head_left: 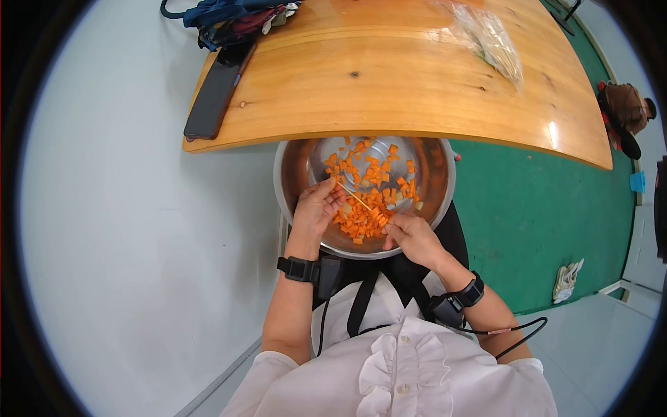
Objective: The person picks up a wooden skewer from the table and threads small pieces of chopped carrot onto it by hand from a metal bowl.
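A steel bowl (295, 167) rests on my lap just below the table edge, holding several small orange carrot cubes (368, 187). My left hand (316, 208) is inside the bowl at its left, fingertips pinching one end of a thin pale strip (358, 201). My right hand (410, 233) is at the bowl's near right side, fingers curled at the strip's other end among the cubes. Both wrists carry black bands.
A wooden table (396, 83) lies beyond the bowl. A black phone (212, 94) and a bundle of blue fabric (222, 14) sit at its left, a clear plastic bag (490, 38) at its right. Green floor is on the right, with a brown bag (625, 111).
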A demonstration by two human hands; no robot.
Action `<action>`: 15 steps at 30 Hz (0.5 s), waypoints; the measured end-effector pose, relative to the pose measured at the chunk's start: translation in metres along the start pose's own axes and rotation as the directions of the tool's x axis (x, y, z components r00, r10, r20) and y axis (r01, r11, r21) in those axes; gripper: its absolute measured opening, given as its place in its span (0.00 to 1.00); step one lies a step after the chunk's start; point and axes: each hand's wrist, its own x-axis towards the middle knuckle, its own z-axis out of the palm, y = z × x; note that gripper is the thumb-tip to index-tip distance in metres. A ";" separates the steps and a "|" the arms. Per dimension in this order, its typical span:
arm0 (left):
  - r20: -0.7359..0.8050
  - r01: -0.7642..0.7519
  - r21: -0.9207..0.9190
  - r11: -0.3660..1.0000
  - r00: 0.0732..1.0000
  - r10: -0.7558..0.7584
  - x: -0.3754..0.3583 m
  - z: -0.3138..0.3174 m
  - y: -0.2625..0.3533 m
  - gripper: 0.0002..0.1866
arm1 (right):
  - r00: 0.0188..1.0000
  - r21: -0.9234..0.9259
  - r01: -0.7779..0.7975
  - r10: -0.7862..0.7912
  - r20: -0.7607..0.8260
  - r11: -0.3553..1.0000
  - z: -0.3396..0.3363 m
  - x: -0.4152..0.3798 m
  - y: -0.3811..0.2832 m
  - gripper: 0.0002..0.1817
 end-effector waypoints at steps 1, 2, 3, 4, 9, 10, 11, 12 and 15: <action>-0.002 0.001 -0.001 1.000 1.000 -0.001 -0.001 0.001 0.001 0.07 | 0.997 -0.087 0.069 -0.071 -0.026 0.994 0.000 -0.001 -0.001 0.08; 0.002 -0.001 0.000 1.000 1.000 0.001 -0.001 0.002 0.001 0.07 | 0.992 -0.177 0.096 -0.110 -0.069 0.980 0.001 -0.002 -0.002 0.07; 0.006 -0.004 0.002 1.000 1.000 0.004 -0.001 0.002 0.001 0.07 | 0.982 -0.266 0.119 -0.152 -0.107 0.956 0.005 -0.004 -0.003 0.06; 0.012 -0.009 0.003 1.000 1.000 0.009 0.000 0.001 0.001 0.07 | 0.969 -0.356 0.137 -0.199 -0.143 0.924 0.007 -0.004 -0.002 0.05; 0.005 -0.027 0.037 0.999 1.000 0.026 -0.001 0.000 0.001 0.07 | 0.917 -0.377 0.181 -0.295 -0.270 0.908 0.012 0.000 0.008 0.05; -0.001 -0.029 0.047 0.998 1.000 0.029 -0.001 0.001 0.001 0.07 | 0.915 -0.365 0.178 -0.289 -0.279 0.914 0.012 0.000 0.008 0.05; 0.005 -0.028 0.043 0.999 1.000 0.028 -0.001 0.000 0.000 0.07 | 0.918 -0.358 0.176 -0.284 -0.277 0.917 0.012 -0.001 0.008 0.05; 0.011 -0.027 0.040 0.999 1.000 0.027 0.000 -0.001 0.000 0.06 | 0.921 -0.350 0.174 -0.278 -0.273 0.920 0.011 -0.001 0.007 0.05; -0.004 0.034 0.020 0.999 0.999 -0.034 0.000 -0.001 -0.004 0.06 | 0.926 -0.326 0.157 -0.254 -0.281 0.932 0.010 0.000 0.006 0.06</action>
